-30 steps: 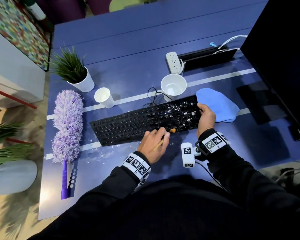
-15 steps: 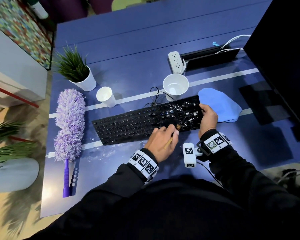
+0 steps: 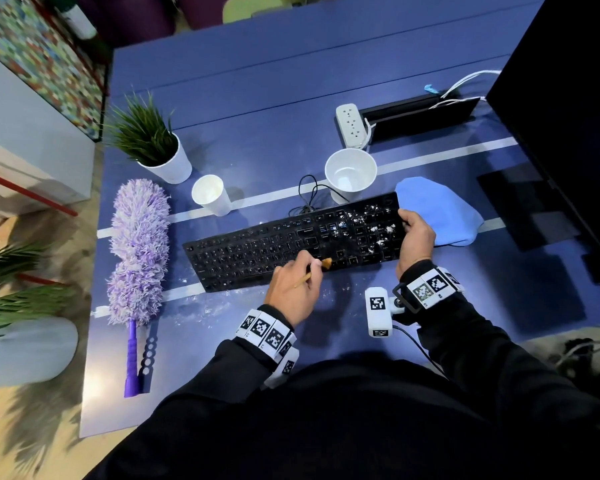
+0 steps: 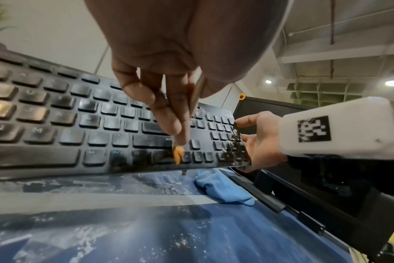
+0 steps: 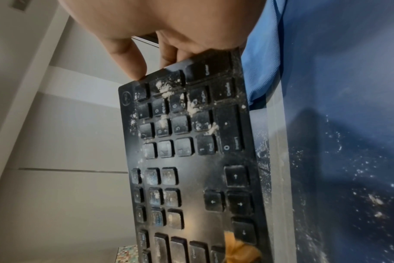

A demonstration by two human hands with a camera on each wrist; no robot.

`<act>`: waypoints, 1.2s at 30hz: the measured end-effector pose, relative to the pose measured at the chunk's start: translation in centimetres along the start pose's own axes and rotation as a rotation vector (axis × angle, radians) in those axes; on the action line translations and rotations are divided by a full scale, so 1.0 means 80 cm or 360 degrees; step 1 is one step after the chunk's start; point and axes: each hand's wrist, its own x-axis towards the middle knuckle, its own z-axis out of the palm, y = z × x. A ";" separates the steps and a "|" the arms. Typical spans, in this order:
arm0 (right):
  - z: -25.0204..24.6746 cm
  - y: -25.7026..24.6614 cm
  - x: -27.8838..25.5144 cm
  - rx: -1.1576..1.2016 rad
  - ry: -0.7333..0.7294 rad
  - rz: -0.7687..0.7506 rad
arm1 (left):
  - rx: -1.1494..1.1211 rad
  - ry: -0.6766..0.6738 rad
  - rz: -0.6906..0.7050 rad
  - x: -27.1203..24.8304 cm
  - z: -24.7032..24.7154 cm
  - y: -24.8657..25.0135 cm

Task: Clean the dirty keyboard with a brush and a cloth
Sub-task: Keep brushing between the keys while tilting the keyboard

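Observation:
A black keyboard [image 3: 257,251] lies across the blue table, with white powder on its number pad [image 3: 371,223]. My left hand [image 3: 303,271] pinches a thin wooden brush, and its orange bristles [image 3: 326,262] touch the bottom key row near the arrow keys. In the left wrist view the bristles [image 4: 178,154] rest on the keyboard [image 4: 79,124]. My right hand [image 3: 411,226] grips the keyboard's right end and holds it raised off the table. In the right wrist view the thumb [image 5: 128,58] is on the far corner of the keyboard [image 5: 191,160]. A blue cloth [image 3: 440,213] lies just right of the keyboard.
A purple duster [image 3: 139,244] lies left of the keyboard. Two white cups [image 3: 211,195] [image 3: 350,173] and a potted plant [image 3: 153,143] stand behind it. A power strip [image 3: 352,126] and a dark monitor [image 3: 568,116] are at the back right. Powder [image 3: 208,306] is scattered near the front edge.
The left hand has drawn the brush from the keys above back to the bottom row and a little leftward. The right hand keeps its grip on the keyboard's right end.

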 end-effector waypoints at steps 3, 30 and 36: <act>-0.002 0.001 0.002 0.0003 0.0018 0.0017 | -0.0016 -0.0004 0.0003 0.000 0.000 0.003; -0.003 0.003 0.003 -0.0026 -0.0019 0.0057 | 0.0335 -0.0255 0.0043 -0.009 -0.005 0.024; -0.003 0.007 0.008 -0.0007 -0.0040 0.0038 | 0.0136 -0.0141 0.0130 -0.009 -0.010 0.038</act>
